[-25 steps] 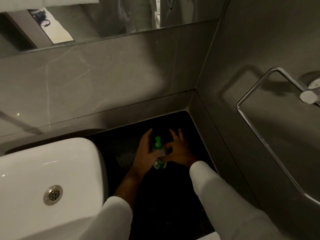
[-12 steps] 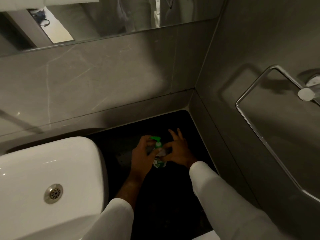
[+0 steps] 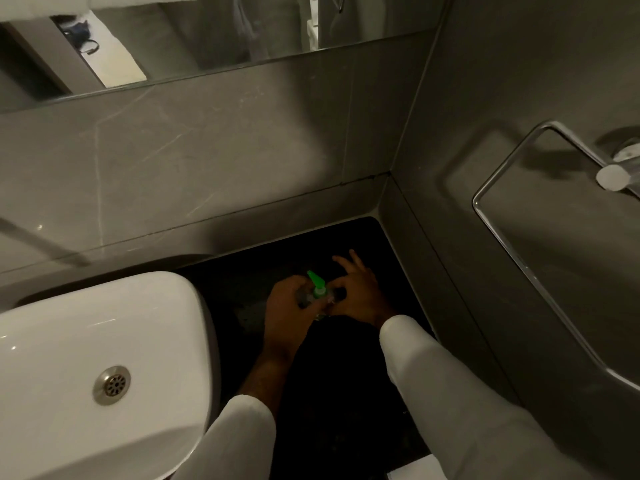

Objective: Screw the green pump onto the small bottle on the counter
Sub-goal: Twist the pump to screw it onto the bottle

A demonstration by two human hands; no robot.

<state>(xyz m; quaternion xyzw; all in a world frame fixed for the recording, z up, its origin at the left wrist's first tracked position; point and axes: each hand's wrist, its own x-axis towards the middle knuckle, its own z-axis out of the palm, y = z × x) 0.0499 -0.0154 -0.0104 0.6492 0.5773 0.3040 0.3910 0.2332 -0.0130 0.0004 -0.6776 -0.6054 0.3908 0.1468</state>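
Note:
A small clear bottle (image 3: 320,309) stands on the black counter (image 3: 367,393), mostly hidden by my hands. The green pump (image 3: 317,284) sits on top of it, nozzle pointing up and to the left. My left hand (image 3: 289,311) wraps the bottle from the left, thumb across its front. My right hand (image 3: 356,292) is at the right side, thumb and forefinger pinched at the pump's collar, other fingers spread upward.
A white basin (image 3: 97,362) with a metal drain (image 3: 112,384) fills the left. Grey tiled walls (image 3: 242,140) close the corner behind and to the right. A chrome towel ring (image 3: 519,258) juts from the right wall. A mirror (image 3: 214,32) runs along the top.
The pump's nozzle has swung round from pointing up to pointing up-left. My left fingers have closed round the bottle. Both hands stay in the same spot.

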